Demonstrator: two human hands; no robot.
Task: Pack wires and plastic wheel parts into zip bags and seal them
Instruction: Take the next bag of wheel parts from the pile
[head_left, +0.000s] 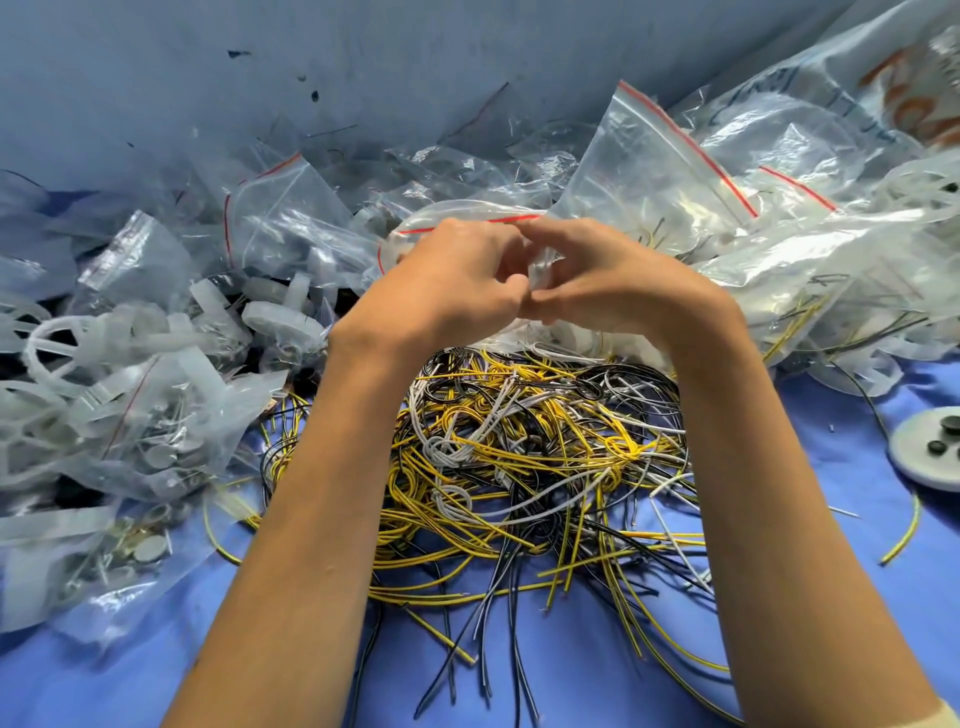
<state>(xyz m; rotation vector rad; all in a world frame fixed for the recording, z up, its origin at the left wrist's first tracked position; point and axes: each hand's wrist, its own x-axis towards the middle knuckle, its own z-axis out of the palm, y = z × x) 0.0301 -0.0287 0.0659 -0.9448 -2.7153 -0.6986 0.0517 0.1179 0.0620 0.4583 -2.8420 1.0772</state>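
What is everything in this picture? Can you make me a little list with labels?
left hand: pinches the zip bag near its red-striped top
right hand: pinches the same bag, touching the left hand
wires: loose tangled pile, yellow, black and white, under the forearms
wheel parts: whitish plastic, heaped at left
other bags: many clear ones, piled behind and at both sides
surface: blue cloth
disc: grey, at right edge, small dark bits on it

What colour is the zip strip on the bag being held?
Red, on the clear plastic zip bag; head view.
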